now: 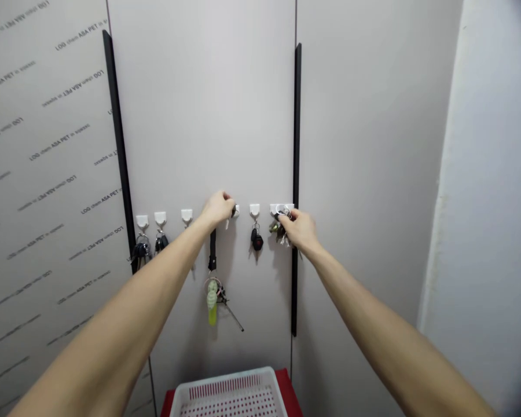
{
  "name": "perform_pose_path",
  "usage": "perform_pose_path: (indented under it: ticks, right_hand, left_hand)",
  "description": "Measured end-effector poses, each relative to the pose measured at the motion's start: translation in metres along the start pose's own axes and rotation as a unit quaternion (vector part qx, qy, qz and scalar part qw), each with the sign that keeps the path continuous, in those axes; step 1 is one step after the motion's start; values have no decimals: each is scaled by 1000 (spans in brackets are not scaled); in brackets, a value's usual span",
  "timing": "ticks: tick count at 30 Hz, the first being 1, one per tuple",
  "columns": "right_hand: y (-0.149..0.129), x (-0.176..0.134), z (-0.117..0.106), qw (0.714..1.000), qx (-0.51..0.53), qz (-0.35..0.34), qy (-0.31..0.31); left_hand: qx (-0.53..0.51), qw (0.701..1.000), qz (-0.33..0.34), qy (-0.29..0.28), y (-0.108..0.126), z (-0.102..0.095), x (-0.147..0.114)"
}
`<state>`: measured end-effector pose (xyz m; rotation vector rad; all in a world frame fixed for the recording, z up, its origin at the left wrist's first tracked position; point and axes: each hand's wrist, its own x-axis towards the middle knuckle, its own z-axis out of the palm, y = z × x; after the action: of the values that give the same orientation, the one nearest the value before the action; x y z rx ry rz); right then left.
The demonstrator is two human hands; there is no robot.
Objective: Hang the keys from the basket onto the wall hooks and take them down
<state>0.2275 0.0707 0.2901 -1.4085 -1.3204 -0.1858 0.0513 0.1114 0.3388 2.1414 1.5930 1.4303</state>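
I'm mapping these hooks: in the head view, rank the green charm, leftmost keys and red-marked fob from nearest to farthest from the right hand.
From the right hand:
1. Red-marked fob, just left.
2. Green charm, lower left.
3. Leftmost keys, far left.

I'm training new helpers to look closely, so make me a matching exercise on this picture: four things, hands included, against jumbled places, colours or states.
Column one
1. Left hand
2. Right hand
3. Basket
4. Dangling charm

Column two
A. White and slotted, at the bottom of the view
B. On the key bunch, close to a long black handle
C. Yellow-green, at its lower part
D. Directly above the black strap

Right pairs: 1-D, 2-B, 3-A, 4-C.
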Motion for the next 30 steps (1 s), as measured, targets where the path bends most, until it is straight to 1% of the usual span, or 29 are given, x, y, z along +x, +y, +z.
perform_pose_path:
  ticks: [2, 3, 4, 5, 7, 9, 11, 14, 16, 18, 20, 21, 22, 23, 24, 26, 28, 30]
  right_hand:
    - [-7, 5, -4, 1000, 4, -22, -13]
    - [-9, 5, -4, 999, 3, -34, -36]
    - [-11, 3, -3, 997, 3, -43, -64]
    - [-11, 0, 0, 994, 2, -47, -94]
    - [-9, -10, 9, 991, 0, -39, -129]
    - [-5, -22, 21, 991, 13, -25, -128]
    - [-3, -33, 33, 994, 25, -23, -108]
    - [-5, -47, 48, 996, 10, -45, -74]
    - [-8, -55, 57, 995, -1, -62, -80]
    - [-11, -62, 65, 994, 10, -62, -91]
    - [-13, -66, 71, 994, 49, -39, -86]
    - [-14, -66, 73, 993, 87, -19, -83]
    - [-15, -66, 73, 987, 138, 3, -85]
    - [-16, -64, 72, 975, 200, 25, -93]
    - [-18, -62, 70, 956, 267, 49, -108]
    - [-21, -57, 63, 905, 387, 93, -149]
    - [-23, -52, 54, 861, 455, 118, -194]
    - [-22, -48, 43, 839, 471, 127, -242]
  left_hand:
    - [-47, 997, 9, 55, 1, 3, 3]
    - [-64, 995, 14, 77, 1, 5, 3]
    - [-74, 994, 18, 85, -1, 8, 2]
    - [-76, 994, 22, 76, -2, 10, 0]
    - [-70, 997, 21, 22, -6, 11, -4]
    - [-73, 997, 3, -26, -9, 7, -7]
    - [-107, 993, -31, -45, -9, 1, -9]
    - [-189, 977, -71, -72, -6, -8, -12]
    - [-219, 971, -70, -71, -4, -10, -14]
    - [-206, 976, -49, -54, -2, -9, -13]
    - [-167, 985, -19, -37, 1, -7, -9]
    - [-146, 989, -4, -29, 2, -6, -5]
    - [-127, 992, 10, -18, 4, -6, -1]
    - [-112, 994, 20, -4, 6, -5, 3]
    - [-96, 995, 27, 11, 7, -6, 6]
    - [-66, 997, 35, 25, 10, -6, 12]
    - [-48, 998, 31, -10, 12, -8, 14]
    - [-73, 996, 8, -49, 12, -11, 14]
